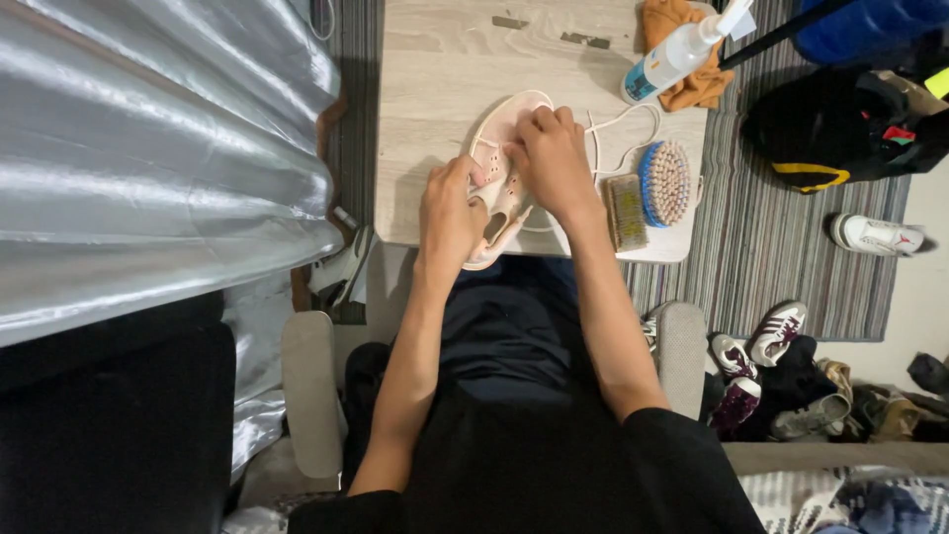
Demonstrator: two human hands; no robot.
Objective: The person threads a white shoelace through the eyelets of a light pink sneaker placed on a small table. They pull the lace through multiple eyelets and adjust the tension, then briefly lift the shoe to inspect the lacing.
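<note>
Pale woodgrain table (445,59), perforated pink shoe (499,148) in both hands

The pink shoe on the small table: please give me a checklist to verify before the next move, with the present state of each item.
1. Pink shoe rests on the table: ok, though its heel end overhangs the near edge.
2. Left hand steadies the shoe's side: ok.
3. Right hand is on the lacing area: ok.
4. White lace lies free, not snagged: cannot tell, partly hidden.
5. Brushes are close beside the right hand: ok.
6. Spray bottle stands upright: not ok, it lies on the orange cloth.
</note>
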